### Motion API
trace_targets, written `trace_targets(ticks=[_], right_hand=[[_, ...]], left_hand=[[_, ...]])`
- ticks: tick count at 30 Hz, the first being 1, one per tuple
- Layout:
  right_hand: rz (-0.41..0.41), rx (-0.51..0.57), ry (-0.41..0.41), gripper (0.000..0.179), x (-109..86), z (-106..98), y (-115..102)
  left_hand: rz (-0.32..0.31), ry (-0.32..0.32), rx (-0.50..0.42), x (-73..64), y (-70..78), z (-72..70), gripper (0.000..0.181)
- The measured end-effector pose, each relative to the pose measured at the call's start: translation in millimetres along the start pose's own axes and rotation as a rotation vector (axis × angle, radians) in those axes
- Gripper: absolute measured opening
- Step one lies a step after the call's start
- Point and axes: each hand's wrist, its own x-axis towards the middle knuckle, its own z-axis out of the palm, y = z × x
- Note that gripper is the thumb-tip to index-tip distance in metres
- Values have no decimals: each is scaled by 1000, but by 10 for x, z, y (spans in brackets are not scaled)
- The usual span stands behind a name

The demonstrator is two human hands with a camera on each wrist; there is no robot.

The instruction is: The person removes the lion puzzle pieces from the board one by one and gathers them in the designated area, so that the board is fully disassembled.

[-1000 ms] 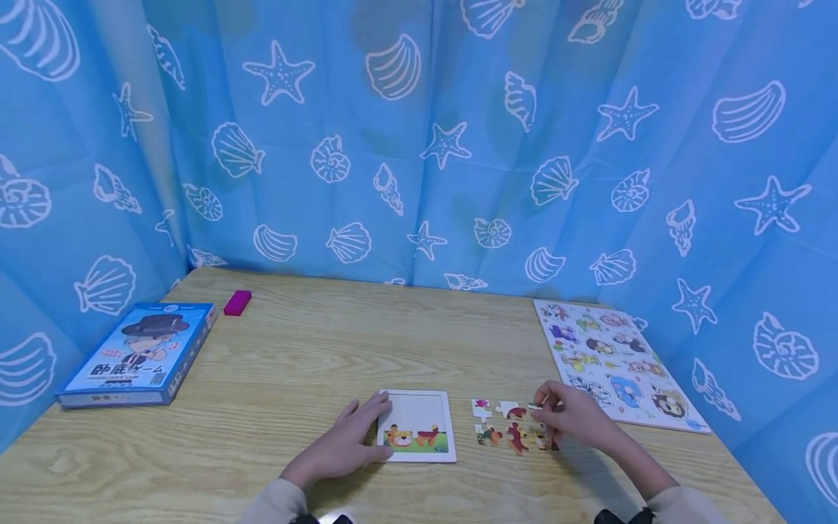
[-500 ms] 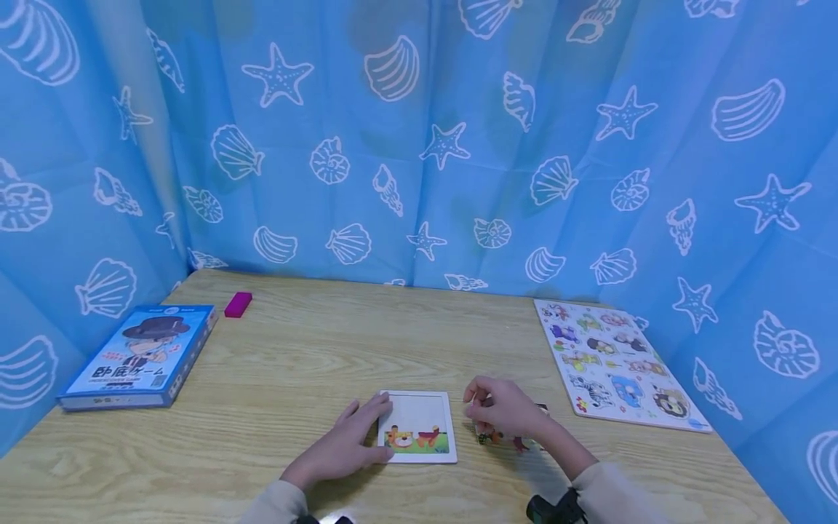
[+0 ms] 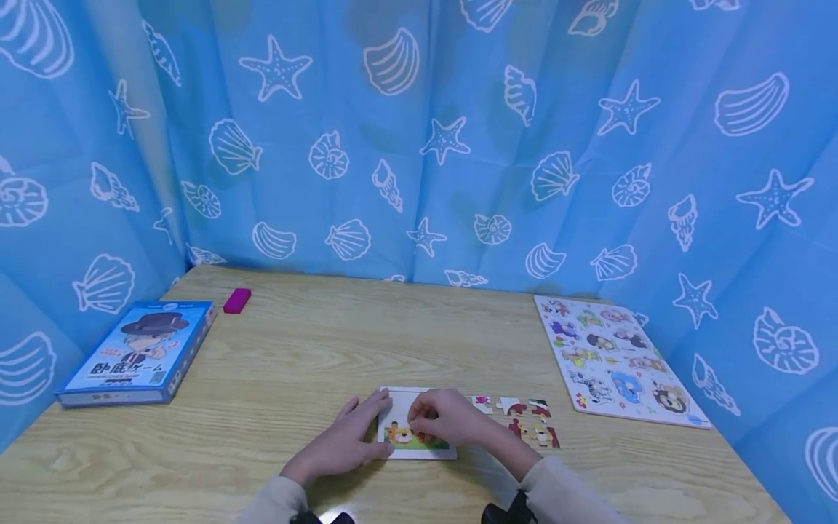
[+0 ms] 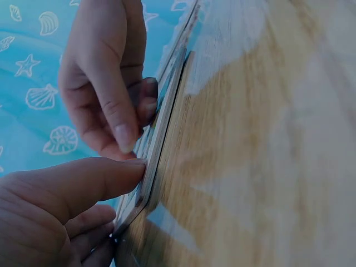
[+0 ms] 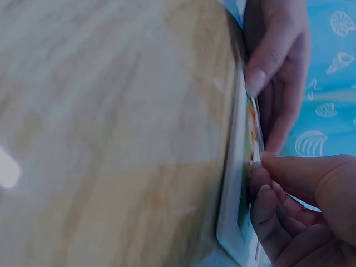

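Note:
A small white-rimmed jigsaw tray (image 3: 425, 455) lies flat on the table, its lower part filled with an orange animal on green. Across its left side rests my left hand (image 3: 345, 445), the thumb on the rim near the front corner and the fingers at the far left. My right hand (image 3: 452, 416) is over the middle of the tray, thumb and fingers pinching a small jigsaw piece (image 5: 256, 164) that they mostly hide. Right of the tray lie several loose jigsaw pieces (image 3: 542, 435), partly behind the right hand.
A white animal puzzle board (image 3: 615, 382) lies at the right by the curtain. On the left are a blue game box (image 3: 140, 349) and a small magenta block (image 3: 237, 300). The blue shell-patterned curtain (image 3: 366, 145) borders the wooden table (image 3: 294, 349).
The right hand has moved left from the loose pieces to over the tray, and the front-left loose piece has gone from its spot. The left hand stays on the tray.

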Motion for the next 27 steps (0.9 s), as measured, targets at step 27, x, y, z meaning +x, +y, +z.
trace_targets(ticks=[27], right_hand=[[-84, -267, 66, 8, -27, 148, -110]], left_hand=[[17, -18, -19, -25, 31, -17, 74]])
